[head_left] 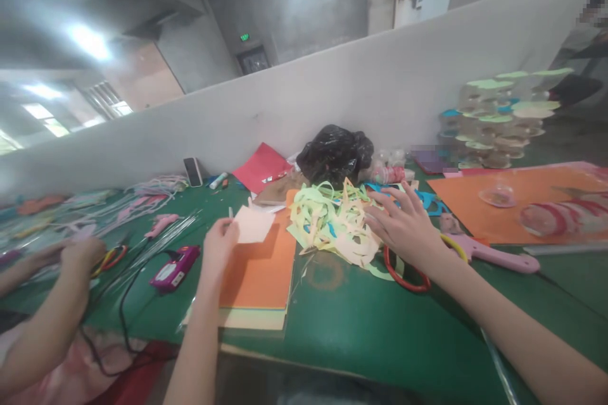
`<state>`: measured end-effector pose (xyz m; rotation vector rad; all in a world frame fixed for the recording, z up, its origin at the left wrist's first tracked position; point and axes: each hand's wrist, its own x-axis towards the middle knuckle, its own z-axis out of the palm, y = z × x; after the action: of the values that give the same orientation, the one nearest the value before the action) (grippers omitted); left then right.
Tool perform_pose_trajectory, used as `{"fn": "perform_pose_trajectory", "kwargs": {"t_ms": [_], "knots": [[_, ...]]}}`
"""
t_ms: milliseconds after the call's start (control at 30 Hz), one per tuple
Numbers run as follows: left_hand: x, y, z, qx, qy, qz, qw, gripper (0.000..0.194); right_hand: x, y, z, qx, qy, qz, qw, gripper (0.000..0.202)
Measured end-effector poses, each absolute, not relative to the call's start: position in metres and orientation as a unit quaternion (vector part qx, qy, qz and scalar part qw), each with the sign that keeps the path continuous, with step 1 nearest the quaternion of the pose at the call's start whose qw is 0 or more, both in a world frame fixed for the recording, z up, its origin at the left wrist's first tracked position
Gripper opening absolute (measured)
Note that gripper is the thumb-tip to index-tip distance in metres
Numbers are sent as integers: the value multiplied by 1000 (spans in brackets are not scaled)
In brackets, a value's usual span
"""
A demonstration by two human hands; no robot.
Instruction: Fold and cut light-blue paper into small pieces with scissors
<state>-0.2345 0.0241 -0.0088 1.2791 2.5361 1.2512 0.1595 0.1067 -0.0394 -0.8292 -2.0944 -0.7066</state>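
Observation:
My left hand [221, 242] pinches a small pale pink piece of paper [255, 224] by its left edge. It holds the piece above a stack of orange paper [256, 272] with paler sheets underneath. My right hand [403, 224] hovers with spread fingers at the right side of a heap of green and cream paper scraps [332, 221]; whether the fingertips touch it I cannot tell. Under that wrist lie scissors with one red handle loop [407, 275] and one yellow loop, partly hidden by the hand. A pink glue gun [503, 257] rests just to the right.
A co-worker's hands [78, 256] are at the left, near other scissors [111, 258]. A purple device [175, 267] with a black cable lies between us. Behind the scraps sit a black plastic bag [335, 155] and red paper [263, 168]. Stacked plastic pieces [498, 117] stand at the back right.

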Motion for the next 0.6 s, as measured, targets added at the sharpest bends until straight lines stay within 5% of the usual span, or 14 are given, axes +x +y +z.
{"fn": "perform_pose_trajectory", "kwargs": {"t_ms": [133, 300, 600], "knots": [[-232, 24, -36, 455, 847, 276, 22, 44, 163, 109, -42, -338, -818, -284, 369, 24], [-224, 26, -38, 478, 838, 261, 17, 61, 169, 113, -40, -358, -810, -271, 377, 20], [-224, 29, -43, 519, 780, 348, 36, 47, 178, 118, -40, -376, -815, -242, 369, 27]]}}
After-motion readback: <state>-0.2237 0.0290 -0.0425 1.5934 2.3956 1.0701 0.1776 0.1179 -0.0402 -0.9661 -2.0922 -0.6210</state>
